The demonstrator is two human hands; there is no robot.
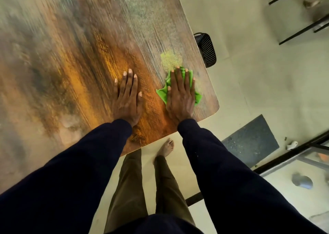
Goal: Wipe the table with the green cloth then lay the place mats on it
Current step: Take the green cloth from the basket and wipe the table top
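Left hand (127, 95) lay flat on the tabletop (74, 43) near its near edge, fingers straight and slightly spread. Right hand (180, 91) pressed flat on green cloth (196, 97), fingers straight, by the near right corner. Pale yellowish smear (170, 59) just beyond the cloth.

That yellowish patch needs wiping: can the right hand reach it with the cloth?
Likely yes: the right hand presses the green cloth flat right beside the yellowish patch, nothing between them.
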